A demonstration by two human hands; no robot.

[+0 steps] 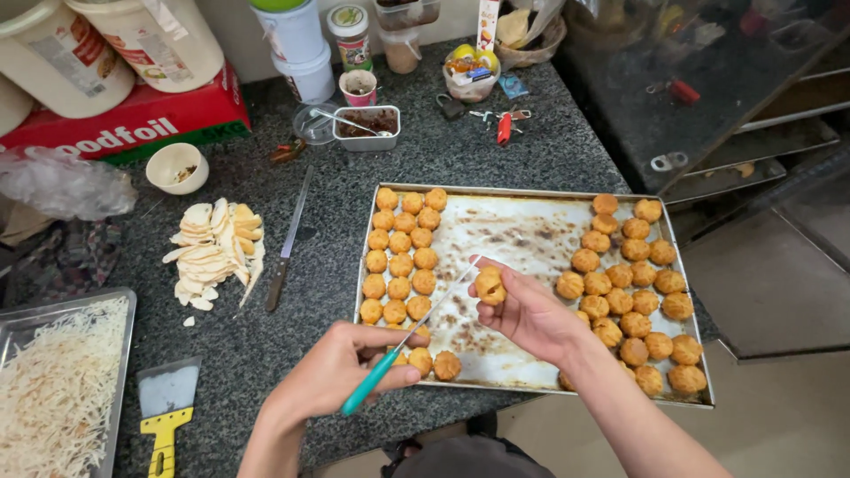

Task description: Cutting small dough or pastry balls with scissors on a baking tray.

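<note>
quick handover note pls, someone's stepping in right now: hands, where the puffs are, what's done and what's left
Left hand grips a teal-handled knife, blade tip at the puff.
Right hand holds one small golden puff over the baking tray.
Puffs sit in two groups on the tray: left cluster, right cluster; the middle is bare, stained paper.
I cannot tell which puffs are already cut.
Left: the held puff, probably others.
</note>
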